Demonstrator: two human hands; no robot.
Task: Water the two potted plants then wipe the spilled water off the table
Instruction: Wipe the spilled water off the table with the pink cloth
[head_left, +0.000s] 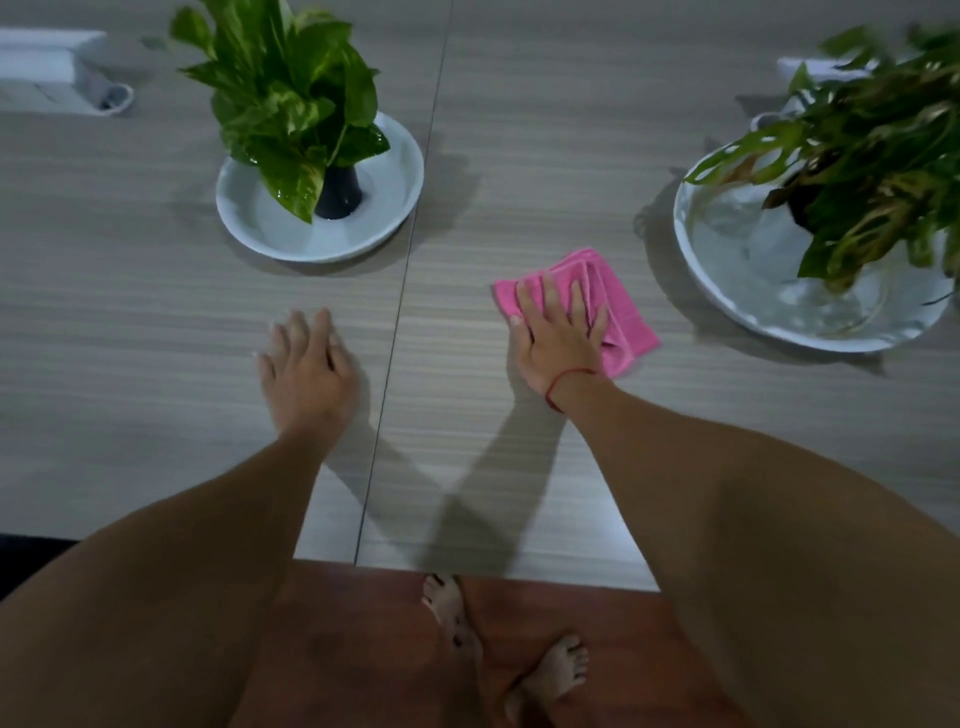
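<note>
A folded pink cloth (621, 306) lies on the grey wood-grain table (156, 322), between the two plants. My right hand (558, 338) presses flat on it, fingers spread. My left hand (306, 364) rests flat on the bare table left of the seam, holding nothing. A leafy green plant (291, 93) in a small dark pot (340, 192) stands in a white dish (395, 171) at the back left. A second plant (872, 156) stands in a larger white dish (727, 291) holding water at the right.
A seam (410, 260) runs front to back through the table. White boxes (47, 67) sit at the far left corner, another white object (821, 67) behind the right plant. The table's front edge (467, 569) is near my bare feet (556, 670) on the red-brown floor.
</note>
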